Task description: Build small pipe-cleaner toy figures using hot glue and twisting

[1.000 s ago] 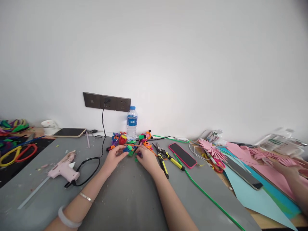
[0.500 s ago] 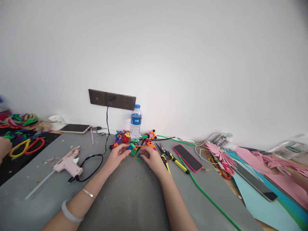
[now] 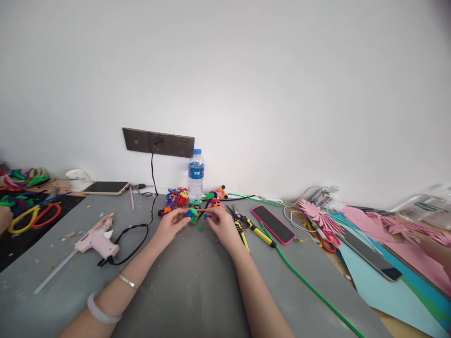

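Note:
My left hand [image 3: 173, 225] pinches a small blue and green fuzzy piece [image 3: 192, 214] between thumb and fingertips. Close on its right, my right hand [image 3: 221, 224] is closed at the fingertips around the end of a thin orange strand that reaches towards the left hand. Fuzzy figures stand just behind the hands: a purple and blue one [image 3: 171, 199], a red one with a yellow face [image 3: 182, 197] and a pink and orange one [image 3: 216, 203]. A tiny green bit [image 3: 201, 229] lies on the grey table [image 3: 190, 286] between the hands.
A pink glue gun [image 3: 97, 240] lies left, its black cord running to the wall sockets [image 3: 158, 143]. A water bottle [image 3: 196, 176] stands behind the figures. Yellow-handled pliers [image 3: 259, 233], a pink-cased phone [image 3: 273, 224] and pink folded paper [image 3: 320, 217] lie right. Another person's hand [image 3: 4, 218] shows far left.
The whole view has shifted slightly. Both hands remain close together around the blue and green piece, and a small green bit now shows on the table between them.

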`<state>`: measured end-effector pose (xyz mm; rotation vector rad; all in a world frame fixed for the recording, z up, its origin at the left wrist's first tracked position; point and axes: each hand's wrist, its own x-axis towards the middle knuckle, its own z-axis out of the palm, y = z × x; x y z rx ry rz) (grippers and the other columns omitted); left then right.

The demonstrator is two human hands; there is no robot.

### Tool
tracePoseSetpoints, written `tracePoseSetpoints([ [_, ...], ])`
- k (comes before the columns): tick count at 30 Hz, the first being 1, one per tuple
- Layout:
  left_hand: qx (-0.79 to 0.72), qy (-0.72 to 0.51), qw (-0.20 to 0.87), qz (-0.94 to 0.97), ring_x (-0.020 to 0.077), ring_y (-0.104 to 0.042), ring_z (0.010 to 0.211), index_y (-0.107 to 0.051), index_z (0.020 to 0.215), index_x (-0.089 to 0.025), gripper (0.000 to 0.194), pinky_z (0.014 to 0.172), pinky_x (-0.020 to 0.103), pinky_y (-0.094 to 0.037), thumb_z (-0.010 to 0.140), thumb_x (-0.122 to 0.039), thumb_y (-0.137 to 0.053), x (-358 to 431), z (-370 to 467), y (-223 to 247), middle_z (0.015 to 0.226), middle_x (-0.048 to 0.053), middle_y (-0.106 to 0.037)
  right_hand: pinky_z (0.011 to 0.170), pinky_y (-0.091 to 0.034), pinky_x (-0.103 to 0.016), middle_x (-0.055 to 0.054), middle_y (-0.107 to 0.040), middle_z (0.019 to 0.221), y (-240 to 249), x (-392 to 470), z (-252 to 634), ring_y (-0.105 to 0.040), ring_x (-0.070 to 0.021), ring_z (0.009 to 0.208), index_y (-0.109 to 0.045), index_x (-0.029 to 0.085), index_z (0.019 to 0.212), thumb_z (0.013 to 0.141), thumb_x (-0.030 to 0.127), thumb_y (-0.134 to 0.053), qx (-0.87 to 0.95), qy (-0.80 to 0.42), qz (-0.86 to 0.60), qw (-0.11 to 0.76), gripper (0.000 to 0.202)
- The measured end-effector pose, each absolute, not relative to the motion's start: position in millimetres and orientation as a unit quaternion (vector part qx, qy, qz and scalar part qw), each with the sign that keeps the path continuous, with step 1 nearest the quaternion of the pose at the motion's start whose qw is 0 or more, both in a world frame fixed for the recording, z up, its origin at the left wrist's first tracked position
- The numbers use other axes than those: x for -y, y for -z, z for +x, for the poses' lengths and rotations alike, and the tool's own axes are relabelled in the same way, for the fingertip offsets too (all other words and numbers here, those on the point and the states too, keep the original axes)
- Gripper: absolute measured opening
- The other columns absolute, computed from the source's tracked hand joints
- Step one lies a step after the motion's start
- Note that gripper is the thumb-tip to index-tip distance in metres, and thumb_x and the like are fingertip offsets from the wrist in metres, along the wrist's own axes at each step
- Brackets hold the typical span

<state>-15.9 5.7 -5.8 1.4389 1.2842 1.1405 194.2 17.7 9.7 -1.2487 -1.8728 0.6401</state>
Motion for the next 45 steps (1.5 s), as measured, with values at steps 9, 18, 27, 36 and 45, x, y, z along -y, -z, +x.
tracePoseSetpoints([
  [9,-0.514,-0.467,0.427,0.580,0.0218,-0.065,0.078,-0.068,0.101,-0.017,0.042,0.060,0.028,-0.050,0.072,-0.047,-0.069,-4,-14,1,0.088,0.008,-0.069,0.072,-0.051,-0.033,-0.004,-0.065,0.086,-10,-23,194,-0.067,-0.0224,0.081,-0.065,0.018,0.104,0.070,0.038,-0.070,0.524,-0.511,-0.433,0.526,0.040],
  [18,-0.491,-0.458,0.422,0.609,0.0250,-0.067,0.090,-0.069,0.101,-0.019,0.037,0.078,0.036,-0.054,0.072,-0.042,-0.069,-4,-14,2,0.100,0.009,-0.072,0.082,-0.050,-0.032,-0.004,-0.071,0.087,-12,-19,189,-0.066,-0.0189,0.081,-0.071,0.017,0.090,0.058,0.034,-0.082,0.442,-0.626,-0.384,0.516,0.038],
  [27,-0.492,-0.467,0.414,0.607,0.0248,-0.068,0.087,-0.069,0.096,-0.018,0.035,0.079,0.038,-0.054,0.071,-0.042,-0.069,-4,-13,1,0.096,0.008,-0.073,0.066,-0.046,-0.025,-0.004,-0.070,0.088,-8,-20,187,-0.060,-0.0145,0.073,-0.073,0.017,0.091,0.062,0.035,-0.080,0.483,-0.600,-0.384,0.509,0.034],
  [36,-0.485,-0.470,0.428,0.601,0.0243,-0.067,0.088,-0.068,0.095,-0.018,0.034,0.079,0.037,-0.053,0.071,-0.041,-0.070,-4,-12,1,0.098,0.009,-0.072,0.064,-0.044,-0.024,0.002,-0.060,0.073,-11,-17,187,-0.063,-0.0148,0.075,-0.061,0.024,0.118,0.069,0.031,-0.078,0.488,-0.618,-0.348,0.508,0.053],
  [45,-0.429,-0.497,0.468,0.591,0.0231,-0.064,0.096,-0.062,0.090,-0.018,0.030,0.082,0.034,-0.053,0.072,-0.041,-0.070,2,-10,-3,0.097,0.007,-0.068,0.065,-0.044,-0.024,0.001,-0.063,0.076,-13,-13,185,-0.059,-0.0132,0.071,-0.066,0.022,0.107,0.066,0.030,-0.079,0.475,-0.653,-0.340,0.482,0.044],
])
